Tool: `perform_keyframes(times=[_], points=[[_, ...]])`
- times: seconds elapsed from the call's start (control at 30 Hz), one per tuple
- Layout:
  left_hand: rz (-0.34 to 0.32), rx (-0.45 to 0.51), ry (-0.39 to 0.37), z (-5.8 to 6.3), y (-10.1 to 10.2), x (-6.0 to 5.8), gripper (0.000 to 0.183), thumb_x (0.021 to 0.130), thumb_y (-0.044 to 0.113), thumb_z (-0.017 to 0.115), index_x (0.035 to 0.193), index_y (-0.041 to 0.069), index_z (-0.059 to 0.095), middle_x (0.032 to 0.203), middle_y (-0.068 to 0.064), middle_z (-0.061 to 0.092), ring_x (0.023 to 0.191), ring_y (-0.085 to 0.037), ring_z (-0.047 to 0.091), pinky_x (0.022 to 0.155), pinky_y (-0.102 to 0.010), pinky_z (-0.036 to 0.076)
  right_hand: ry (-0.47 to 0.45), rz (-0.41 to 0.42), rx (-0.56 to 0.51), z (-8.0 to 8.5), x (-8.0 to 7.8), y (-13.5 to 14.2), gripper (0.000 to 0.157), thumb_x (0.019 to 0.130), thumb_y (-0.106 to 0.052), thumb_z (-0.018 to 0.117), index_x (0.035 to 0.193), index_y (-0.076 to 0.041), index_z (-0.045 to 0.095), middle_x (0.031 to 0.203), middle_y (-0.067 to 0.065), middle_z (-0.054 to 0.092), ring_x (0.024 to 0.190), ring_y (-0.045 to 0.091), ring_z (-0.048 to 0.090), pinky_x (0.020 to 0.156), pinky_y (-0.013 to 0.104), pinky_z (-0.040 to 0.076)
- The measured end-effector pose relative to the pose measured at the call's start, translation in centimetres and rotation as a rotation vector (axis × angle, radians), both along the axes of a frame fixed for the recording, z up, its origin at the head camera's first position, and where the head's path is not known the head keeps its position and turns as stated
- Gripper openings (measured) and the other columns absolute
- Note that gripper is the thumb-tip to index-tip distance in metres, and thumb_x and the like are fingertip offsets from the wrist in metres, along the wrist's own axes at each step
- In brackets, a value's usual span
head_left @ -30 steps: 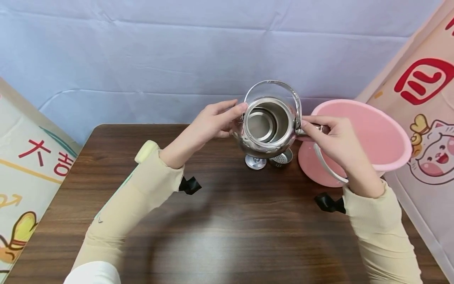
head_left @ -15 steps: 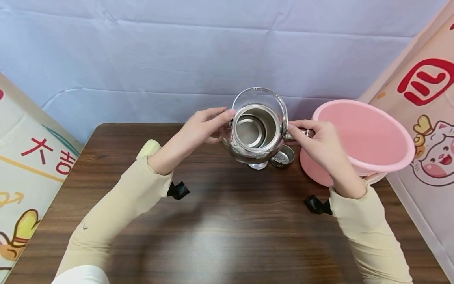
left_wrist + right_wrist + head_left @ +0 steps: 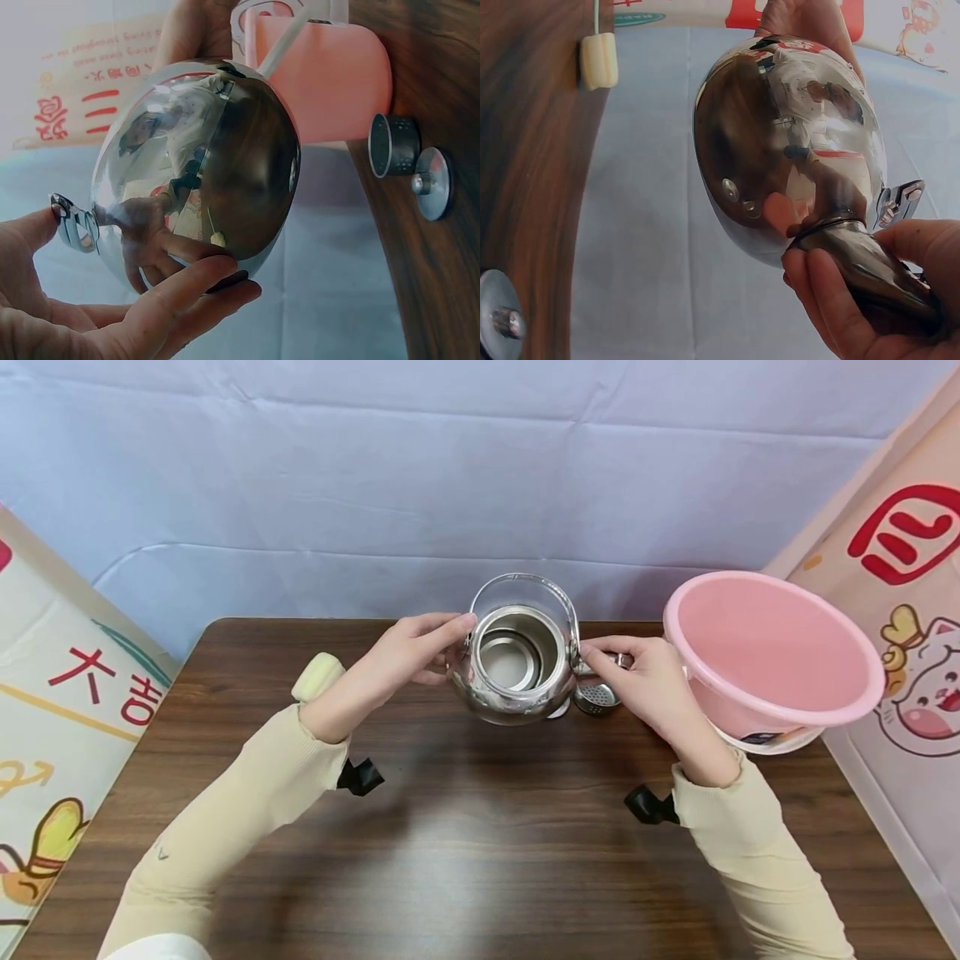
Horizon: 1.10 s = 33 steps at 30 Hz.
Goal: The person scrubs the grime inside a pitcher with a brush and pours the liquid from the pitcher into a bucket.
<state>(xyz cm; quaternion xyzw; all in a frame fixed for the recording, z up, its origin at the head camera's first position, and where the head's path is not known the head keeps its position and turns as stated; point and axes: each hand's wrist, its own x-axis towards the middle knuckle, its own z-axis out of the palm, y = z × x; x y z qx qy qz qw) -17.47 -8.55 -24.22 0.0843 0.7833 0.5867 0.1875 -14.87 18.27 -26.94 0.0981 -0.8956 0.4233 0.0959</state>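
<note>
Both hands hold up a shiny steel teapot [image 3: 510,710] above the table; its top is uncovered and its hoop handle [image 3: 517,578] stands up. My left hand [image 3: 408,652] grips the left side, thumb at the handle's hinge and fingers against the body, as the left wrist view shows. On the right, my right hand [image 3: 641,677] pinches the spout [image 3: 862,259] between thumb and fingers. Behind the pot a perforated strainer cup [image 3: 394,146] sits on the table. Next to it lies the round knobbed lid [image 3: 435,186], mostly hidden in the head view.
At the right stands a pink bucket [image 3: 787,717] with a white handle. A pale yellow sponge brush [image 3: 318,675] lies at the left, partly behind the left forearm. The brown wooden table [image 3: 450,877] ends at a pale cloth backdrop [image 3: 375,485].
Both hands have carried the teapot left and toward the person, away from the bucket. The grip on its side and spout looks the same.
</note>
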Motion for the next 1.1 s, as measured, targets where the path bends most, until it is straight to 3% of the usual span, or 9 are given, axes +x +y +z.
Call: perform_keyframes(times=[0.17, 0.43, 0.77, 1.1], points=[[0.002, 0.005, -0.022, -0.7, -0.6, 0.1, 0.051, 0.091, 0.042, 0.052, 0.13, 0.009, 0.051, 0.1, -0.009, 0.06, 0.084, -0.014, 0.061, 0.076, -0.033, 0.054, 0.007, 0.01, 0.018, -1.0, -0.2, -0.5, 0.025, 0.088, -0.025, 0.062, 0.094, -0.004, 0.073, 0.073, 0.009, 0.07, 0.059, -0.007, 0.058, 0.04, 0.021, 0.03], [-0.005, 0.011, -0.083, -2.1, -1.5, 0.0, 0.053, 0.093, 0.04, 0.049, 0.131, 0.003, 0.048, 0.112, -0.014, 0.056, 0.098, -0.024, 0.061, 0.077, -0.036, 0.054, -0.089, 0.055, -0.049, -2.5, -0.3, -1.3, 0.024, 0.089, -0.021, 0.061, 0.096, -0.002, 0.073, 0.08, 0.012, 0.07, 0.064, 0.014, 0.068, 0.043, 0.015, 0.039], [-0.001, 0.012, -0.147, -3.8, -2.2, 0.1, 0.058, 0.094, 0.039, 0.045, 0.134, -0.002, 0.041, 0.124, -0.021, 0.051, 0.11, -0.033, 0.055, 0.079, -0.038, 0.053, -0.12, 0.047, -0.022, -4.4, -0.6, -2.2, 0.02, 0.087, -0.018, 0.06, 0.095, -0.005, 0.074, 0.076, 0.008, 0.071, 0.063, 0.017, 0.068, 0.055, 0.015, 0.045], [0.009, -0.001, -0.186, -5.7, -2.9, 0.1, 0.059, 0.094, 0.042, 0.043, 0.133, -0.002, 0.042, 0.114, -0.016, 0.053, 0.103, -0.025, 0.057, 0.079, -0.037, 0.053, -0.197, 0.118, -0.145, -6.0, -0.8, -3.0, 0.022, 0.089, -0.011, 0.057, 0.098, 0.005, 0.07, 0.094, 0.018, 0.068, 0.066, 0.019, 0.068, 0.062, 0.032, 0.055]])
